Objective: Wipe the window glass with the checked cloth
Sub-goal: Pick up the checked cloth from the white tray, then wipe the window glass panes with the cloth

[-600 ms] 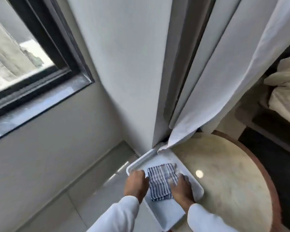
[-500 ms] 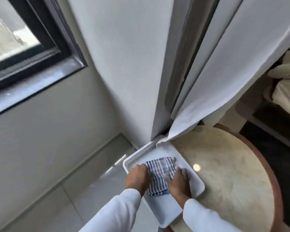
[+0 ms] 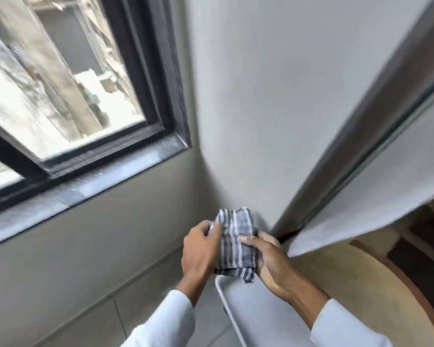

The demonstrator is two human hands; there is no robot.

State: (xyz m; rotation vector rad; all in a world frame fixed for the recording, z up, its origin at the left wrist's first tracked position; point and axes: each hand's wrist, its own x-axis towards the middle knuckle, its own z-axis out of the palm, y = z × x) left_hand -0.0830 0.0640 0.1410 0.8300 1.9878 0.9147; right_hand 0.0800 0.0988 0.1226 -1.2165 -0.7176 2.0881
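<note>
The checked cloth (image 3: 236,242), folded into a thick grey-and-white pad, is held in the air between both hands, above the far end of a white tray (image 3: 254,310) and clear of its surface. One loose corner of the cloth hangs down toward the tray rim. The left hand (image 3: 200,251) grips the cloth's left edge, fingers curled closed over the fabric and thumb pressed against its upper part; the wrist is bent slightly inward and the forearm rises from the lower centre of the view in a white sleeve (image 3: 166,324). The right hand (image 3: 273,262) supports the cloth from the right side and beneath, thumb laid flat across the front of the fabric, remaining fingers wrapped behind it and mostly hidden. Its forearm enters from the lower right, also sleeved in white. The tray rests on a round pale-topped table (image 3: 356,291) with a brown edge. A white curtain (image 3: 376,196) hangs just beyond the right hand, its hem reaching the table. The window glass (image 3: 48,83) sits up and to the left in a dark frame (image 3: 158,78) above a grey sill (image 3: 68,194), well apart from the cloth. Motion blur softens the view.
</note>
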